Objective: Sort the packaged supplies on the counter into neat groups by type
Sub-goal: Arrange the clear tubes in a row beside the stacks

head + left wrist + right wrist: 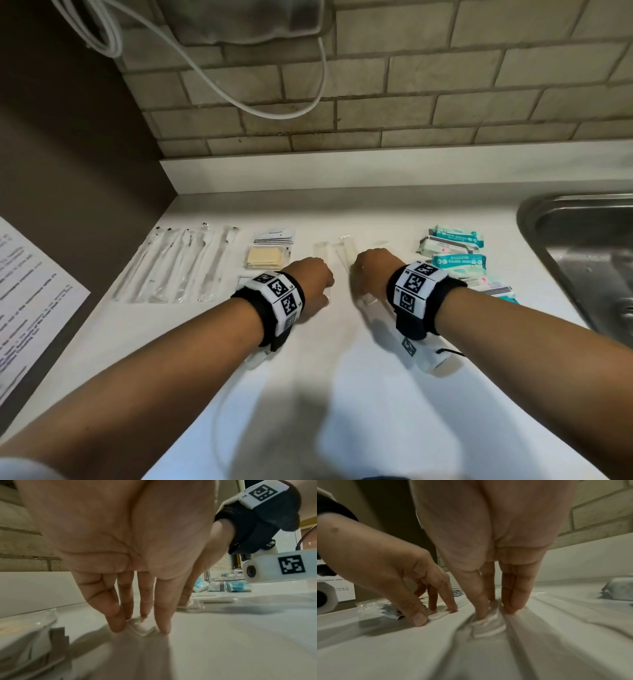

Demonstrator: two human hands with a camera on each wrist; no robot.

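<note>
Both hands are down on the white counter (308, 394), on clear flat packets in the middle group. My left hand (327, 291) points its fingers downward. Its thumb and fingertips (118, 623) pinch the end of one clear packet (142, 628). My right hand (363, 281) holds a second clear packet (488, 627) between thumb and fingers, with the thumb tip on its crumpled wrap. More clear packets (342, 251) lie just beyond the hands. The fingertips are hidden in the head view.
Long clear-wrapped brushes (178, 267) lie in a row at the left. Toothpaste sachets (274, 236) and yellow pads (263, 258) sit beside them. Teal and white packs (455, 253) are stacked right of my hands. A steel sink (582, 246) is at far right, a printed sheet (30, 294) at far left.
</note>
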